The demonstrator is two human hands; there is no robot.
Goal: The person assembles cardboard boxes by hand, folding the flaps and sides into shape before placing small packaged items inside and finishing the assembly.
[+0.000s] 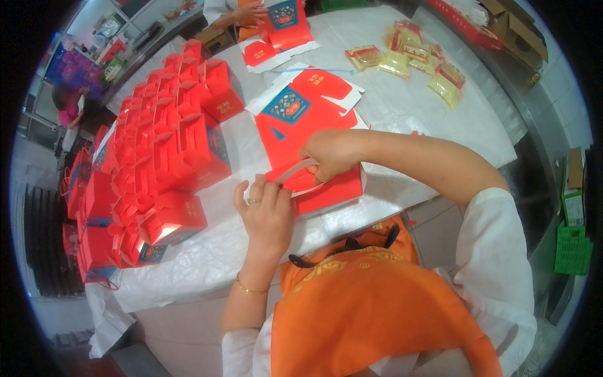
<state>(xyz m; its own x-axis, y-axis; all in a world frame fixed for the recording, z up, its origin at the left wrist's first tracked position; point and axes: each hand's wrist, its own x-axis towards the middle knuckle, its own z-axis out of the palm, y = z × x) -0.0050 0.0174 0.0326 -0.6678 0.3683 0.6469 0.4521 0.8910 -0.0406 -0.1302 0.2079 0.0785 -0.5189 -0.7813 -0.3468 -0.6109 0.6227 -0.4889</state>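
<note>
We are standing at the desk (389,107), which is wearing a white cover, and the red carton (333,196) is lying on it before us, between our 2 hands. Our right hand (330,152) is reaching over the red carton, and its grip is clamping 1 end of a pale strip (294,171) at the upper side of the red carton. Our left hand (269,217) is touching the left edge of the red carton with bent fingers; we cannot tell if its grip is pinching this edge or only resting there.

Just beyond the red carton, a flat red sheet (311,119) with a blue panel is lying. To the left of the red carton, many red boxes (169,151) are standing close together in rows. Beyond the red carton and to its right, several yellow packets (414,53) are lying in a loose group. Farther beyond the red carton, a co-worker's hand (251,12) is touching a bent red piece (292,38). On the near side of the red carton, our orange apron (383,301) is showing.
</note>
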